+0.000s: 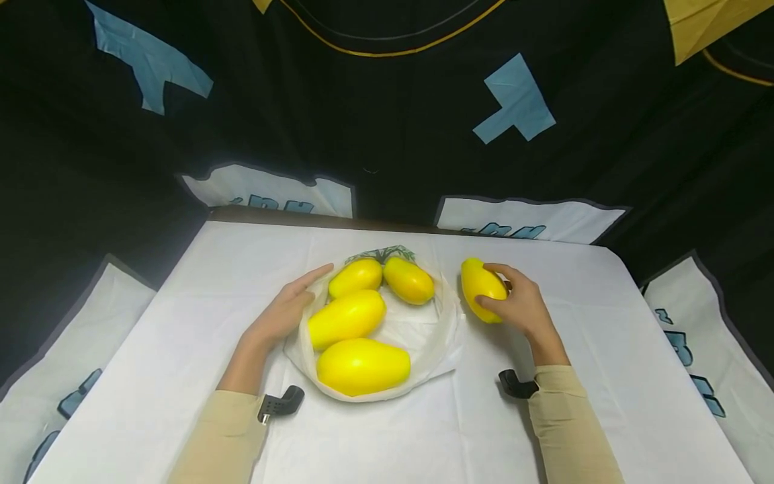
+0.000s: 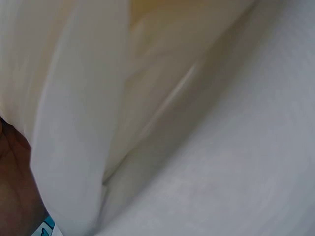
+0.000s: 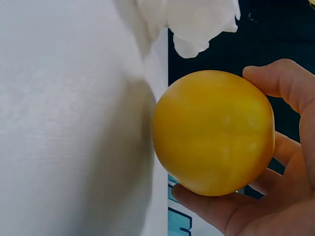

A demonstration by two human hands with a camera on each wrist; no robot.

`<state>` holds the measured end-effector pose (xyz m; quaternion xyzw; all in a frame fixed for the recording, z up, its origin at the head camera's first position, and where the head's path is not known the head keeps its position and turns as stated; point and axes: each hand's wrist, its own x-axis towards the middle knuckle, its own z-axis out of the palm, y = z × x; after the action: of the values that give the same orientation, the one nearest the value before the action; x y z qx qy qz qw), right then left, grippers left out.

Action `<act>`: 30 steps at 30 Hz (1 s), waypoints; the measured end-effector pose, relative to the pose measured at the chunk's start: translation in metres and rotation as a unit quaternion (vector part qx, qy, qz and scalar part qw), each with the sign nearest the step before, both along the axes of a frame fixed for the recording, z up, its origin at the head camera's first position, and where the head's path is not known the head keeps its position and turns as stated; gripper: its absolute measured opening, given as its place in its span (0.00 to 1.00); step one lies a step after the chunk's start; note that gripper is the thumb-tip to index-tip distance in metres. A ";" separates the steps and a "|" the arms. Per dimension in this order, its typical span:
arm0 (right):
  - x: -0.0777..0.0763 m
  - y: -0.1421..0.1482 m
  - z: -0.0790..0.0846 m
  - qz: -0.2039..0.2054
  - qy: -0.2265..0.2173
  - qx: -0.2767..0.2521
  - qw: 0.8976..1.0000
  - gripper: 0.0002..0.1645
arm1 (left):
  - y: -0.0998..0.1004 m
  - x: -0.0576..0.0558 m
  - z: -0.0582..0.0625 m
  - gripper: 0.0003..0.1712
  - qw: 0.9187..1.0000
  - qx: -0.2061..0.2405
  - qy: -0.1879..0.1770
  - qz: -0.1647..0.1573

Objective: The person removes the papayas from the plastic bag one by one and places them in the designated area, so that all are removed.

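My right hand (image 1: 517, 302) grips a long yellow fruit (image 1: 482, 290), shaped like a papaya or mango, just right of the bag. Thumb and fingers curve round the fruit in the right wrist view, where its round end (image 3: 214, 132) faces the camera. Whether it touches the table I cannot tell. A white bag (image 1: 444, 343) with a green print lies with its mouth spread wide. Several more yellow fruits (image 1: 363, 366) rest in it. At its left rim my left hand (image 1: 284, 312) holds the edge, index finger extended. Bag folds (image 2: 81, 128) hide most of that hand in the left wrist view.
The white-covered table (image 1: 393, 444) runs out beneath both arms. Dark cloth (image 1: 387, 121) hangs behind it, with blue and yellow patches. Black wrist mounts (image 1: 281, 403) jut inward from both sleeves.
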<state>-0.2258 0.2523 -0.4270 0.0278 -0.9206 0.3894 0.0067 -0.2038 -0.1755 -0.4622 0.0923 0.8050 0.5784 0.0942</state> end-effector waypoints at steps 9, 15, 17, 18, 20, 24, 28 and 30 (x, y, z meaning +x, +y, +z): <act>0.001 0.005 -0.007 0.001 -0.017 0.006 1.000 0.40 | 0.003 0.006 0.013 0.32 1.000 0.007 -0.002 -0.006; 0.000 0.007 -0.005 0.009 -0.022 0.012 1.000 0.42 | 0.007 0.015 0.033 0.32 1.000 0.006 -0.013 -0.007; 0.000 0.006 -0.004 0.008 -0.023 0.016 1.000 0.43 | 0.007 0.014 0.032 0.31 1.000 0.002 -0.012 -0.008; 0.000 0.006 -0.003 0.006 -0.023 0.020 1.000 0.44 | 0.007 0.012 0.030 0.31 1.000 0.001 -0.012 -0.008; 0.000 0.004 0.000 0.001 -0.020 0.030 0.999 0.45 | 0.005 0.009 0.024 0.31 1.000 -0.002 -0.009 -0.008; 0.002 -0.001 0.008 -0.008 0.009 0.051 0.999 0.47 | 0.002 0.002 0.008 0.31 1.000 -0.001 -0.004 -0.007; 0.003 -0.006 0.018 0.004 0.072 0.047 0.996 0.45 | 0.000 0.000 0.001 0.31 1.000 -0.005 0.005 -0.006; 0.003 -0.010 0.023 0.016 0.105 0.031 0.994 0.43 | -0.001 -0.001 0.000 0.31 1.000 -0.008 0.009 -0.007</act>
<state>-0.2225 0.2426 -0.4041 0.0835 -0.9258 0.3559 0.0961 -0.2047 -0.1762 -0.4620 0.1025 0.8098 0.5703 0.0918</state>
